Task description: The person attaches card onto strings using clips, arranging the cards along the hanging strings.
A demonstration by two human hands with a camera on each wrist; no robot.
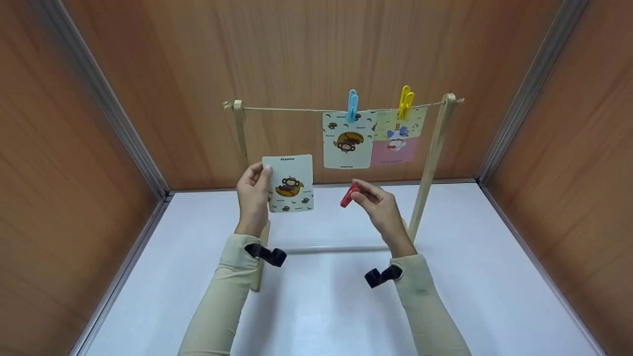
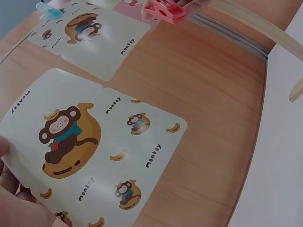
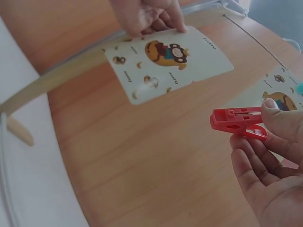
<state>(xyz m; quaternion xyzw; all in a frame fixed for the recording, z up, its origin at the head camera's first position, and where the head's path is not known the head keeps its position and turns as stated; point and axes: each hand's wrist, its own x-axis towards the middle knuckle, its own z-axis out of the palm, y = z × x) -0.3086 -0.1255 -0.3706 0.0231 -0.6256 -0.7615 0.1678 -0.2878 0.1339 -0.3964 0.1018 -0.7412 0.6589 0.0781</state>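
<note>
My left hand (image 1: 253, 195) holds a monkey picture card (image 1: 289, 184) upright by its left edge, below the string (image 1: 292, 110) of a small wooden rack. The same card (image 2: 80, 146) fills the left wrist view, and the right wrist view shows it (image 3: 168, 61) too. My right hand (image 1: 378, 202) pinches a red clothespin (image 1: 349, 195) between thumb and fingers, just right of the card; the clothespin (image 3: 239, 124) is closed. A blue clothespin (image 1: 352, 105) holds a second monkey card (image 1: 347, 141) on the string, and a yellow clothespin (image 1: 405, 102) holds a pink-and-yellow card (image 1: 399, 138).
The rack's two wooden posts, the left post (image 1: 241, 133) and the right post (image 1: 432, 158), stand on a white table (image 1: 321, 301), joined by a low bar (image 1: 336, 249). Wood-panel walls (image 1: 296, 49) close in the back and both sides. The left stretch of string is bare.
</note>
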